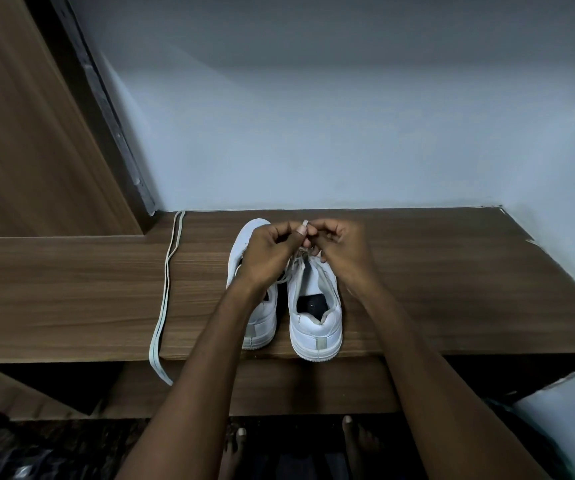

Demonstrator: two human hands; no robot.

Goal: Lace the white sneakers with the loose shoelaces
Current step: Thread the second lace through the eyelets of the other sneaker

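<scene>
Two white sneakers stand side by side on the wooden shelf, heels toward me. The right sneaker has a white lace partly threaded near its toe end. My left hand and my right hand meet above that sneaker's front, both pinching the lace, whose tip sticks up between my fingers. The left sneaker is partly hidden under my left hand and forearm. A second loose lace, folded double, lies to the left of the sneakers and hangs over the shelf's front edge.
A pale wall rises right behind the shelf and on the right side. A wooden panel with a dark frame stands at the left. My bare feet show on the floor below, beside a lower wooden board.
</scene>
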